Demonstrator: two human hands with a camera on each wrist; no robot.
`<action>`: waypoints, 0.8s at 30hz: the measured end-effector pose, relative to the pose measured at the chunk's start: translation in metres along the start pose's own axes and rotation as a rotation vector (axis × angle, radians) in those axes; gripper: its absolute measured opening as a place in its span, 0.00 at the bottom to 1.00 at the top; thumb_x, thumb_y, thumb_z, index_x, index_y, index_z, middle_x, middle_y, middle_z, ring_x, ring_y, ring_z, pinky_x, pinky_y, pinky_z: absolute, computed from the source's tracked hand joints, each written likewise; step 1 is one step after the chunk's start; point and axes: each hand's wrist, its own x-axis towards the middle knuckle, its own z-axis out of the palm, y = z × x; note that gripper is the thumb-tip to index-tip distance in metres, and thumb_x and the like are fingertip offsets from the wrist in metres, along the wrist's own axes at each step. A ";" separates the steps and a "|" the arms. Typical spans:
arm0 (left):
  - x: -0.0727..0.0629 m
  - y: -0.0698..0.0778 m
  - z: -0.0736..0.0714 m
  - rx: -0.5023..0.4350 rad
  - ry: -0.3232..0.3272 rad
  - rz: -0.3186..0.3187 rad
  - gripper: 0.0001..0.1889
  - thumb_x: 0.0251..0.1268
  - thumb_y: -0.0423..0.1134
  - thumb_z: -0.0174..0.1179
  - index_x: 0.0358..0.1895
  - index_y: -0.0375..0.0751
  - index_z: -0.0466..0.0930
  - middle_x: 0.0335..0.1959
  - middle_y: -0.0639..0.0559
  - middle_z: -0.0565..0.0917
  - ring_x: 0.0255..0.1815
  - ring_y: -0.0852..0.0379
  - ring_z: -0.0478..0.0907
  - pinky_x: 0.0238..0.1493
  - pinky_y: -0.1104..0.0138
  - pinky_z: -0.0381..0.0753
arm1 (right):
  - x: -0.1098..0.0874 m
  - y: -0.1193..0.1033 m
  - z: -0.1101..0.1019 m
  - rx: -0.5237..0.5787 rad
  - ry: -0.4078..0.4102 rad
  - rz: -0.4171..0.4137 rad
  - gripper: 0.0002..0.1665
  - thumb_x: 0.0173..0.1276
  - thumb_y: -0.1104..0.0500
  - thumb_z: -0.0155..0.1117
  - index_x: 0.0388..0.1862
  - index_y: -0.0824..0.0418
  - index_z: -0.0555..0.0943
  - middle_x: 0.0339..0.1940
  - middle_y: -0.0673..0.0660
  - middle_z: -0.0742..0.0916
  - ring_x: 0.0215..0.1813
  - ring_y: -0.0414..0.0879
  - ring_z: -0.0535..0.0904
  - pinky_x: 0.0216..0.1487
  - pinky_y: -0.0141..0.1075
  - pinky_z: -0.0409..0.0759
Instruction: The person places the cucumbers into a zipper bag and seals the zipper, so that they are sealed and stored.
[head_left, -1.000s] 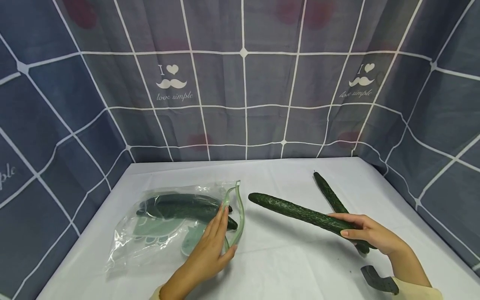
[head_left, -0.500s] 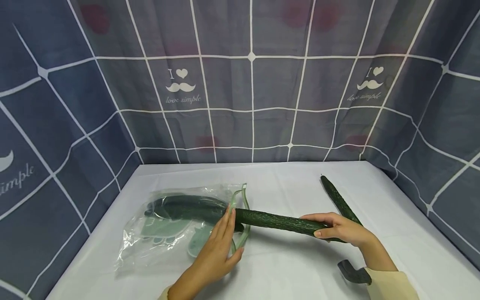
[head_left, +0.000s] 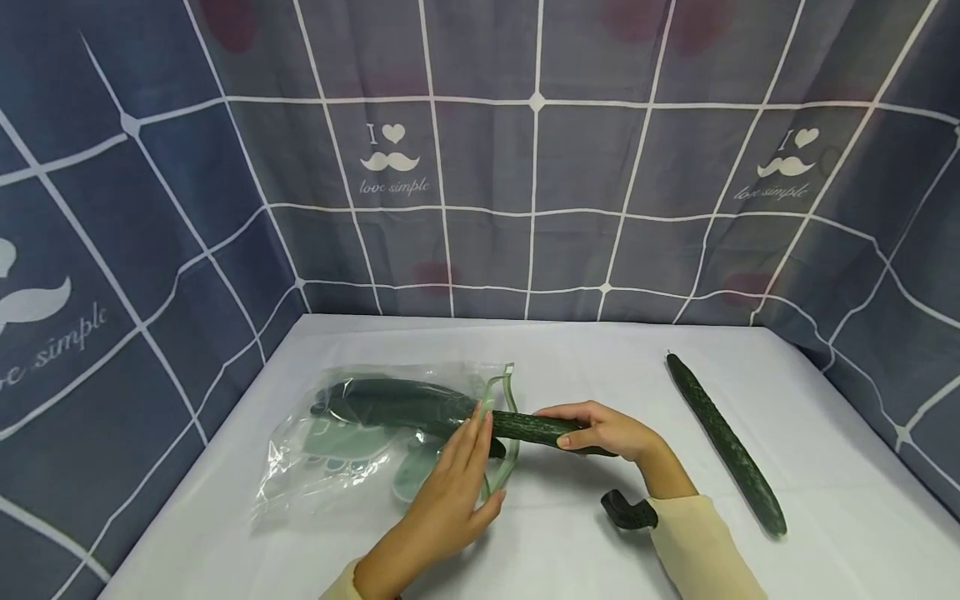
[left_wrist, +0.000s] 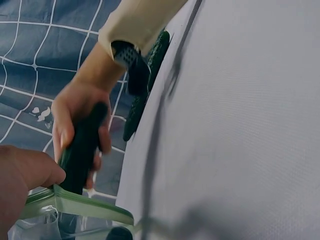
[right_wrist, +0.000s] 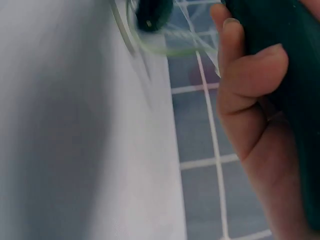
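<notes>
Gripping one cucumber — right fingers; one bag; one loose cucumber

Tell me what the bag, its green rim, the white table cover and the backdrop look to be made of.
Bag: likely thin, glossy plastic film; it is see-through, with bright glints along its creases.
Green rim: probably flexible, slightly translucent plastic; it bows into a curve.
White table cover: matte, perhaps fabric; soft wrinkles show.
Backdrop: likely printed cloth; it hangs in folds and its grid lines waver.

Soft shadows, glints on the bag; right wrist view seems blurred.
</notes>
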 end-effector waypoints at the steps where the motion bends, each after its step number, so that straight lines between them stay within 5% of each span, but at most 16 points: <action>1: 0.001 0.001 0.000 0.001 0.001 0.006 0.47 0.58 0.47 0.58 0.72 0.38 0.37 0.75 0.46 0.39 0.71 0.42 0.52 0.66 0.53 0.62 | 0.005 0.000 0.002 0.006 0.000 -0.007 0.28 0.63 0.61 0.57 0.62 0.69 0.68 0.44 0.56 0.80 0.32 0.36 0.73 0.29 0.29 0.74; 9: 0.009 0.004 -0.001 0.029 -0.002 0.036 0.48 0.57 0.47 0.59 0.72 0.36 0.37 0.75 0.45 0.37 0.71 0.41 0.50 0.65 0.53 0.62 | 0.047 0.001 0.021 -0.005 -0.018 -0.047 0.32 0.64 0.59 0.59 0.64 0.70 0.65 0.61 0.68 0.74 0.56 0.34 0.71 0.51 0.29 0.74; 14: 0.010 0.005 0.000 0.052 0.015 0.056 0.47 0.56 0.47 0.60 0.72 0.34 0.40 0.74 0.42 0.41 0.70 0.41 0.52 0.66 0.54 0.62 | 0.068 -0.005 0.036 -0.042 -0.032 -0.068 0.19 0.65 0.61 0.56 0.52 0.69 0.76 0.57 0.68 0.77 0.54 0.41 0.74 0.48 0.32 0.76; 17: 0.010 0.006 0.001 0.080 0.031 0.073 0.46 0.55 0.48 0.60 0.71 0.33 0.43 0.74 0.41 0.44 0.70 0.41 0.53 0.66 0.55 0.62 | 0.078 -0.009 0.046 -0.098 -0.023 -0.078 0.15 0.66 0.61 0.54 0.47 0.68 0.79 0.53 0.68 0.80 0.50 0.37 0.76 0.44 0.29 0.75; 20: 0.010 0.006 0.002 0.105 0.040 0.084 0.46 0.55 0.48 0.60 0.71 0.32 0.45 0.74 0.41 0.45 0.70 0.42 0.53 0.66 0.55 0.63 | 0.086 -0.013 0.055 -0.185 -0.030 -0.074 0.19 0.69 0.60 0.50 0.55 0.67 0.76 0.46 0.66 0.83 0.32 0.36 0.76 0.35 0.28 0.73; 24: 0.010 0.005 0.002 0.126 0.052 0.092 0.45 0.54 0.48 0.61 0.70 0.31 0.47 0.73 0.41 0.46 0.70 0.41 0.53 0.65 0.55 0.64 | 0.092 -0.021 0.065 -0.376 -0.040 -0.060 0.26 0.71 0.57 0.48 0.65 0.64 0.66 0.56 0.63 0.79 0.43 0.49 0.80 0.47 0.36 0.77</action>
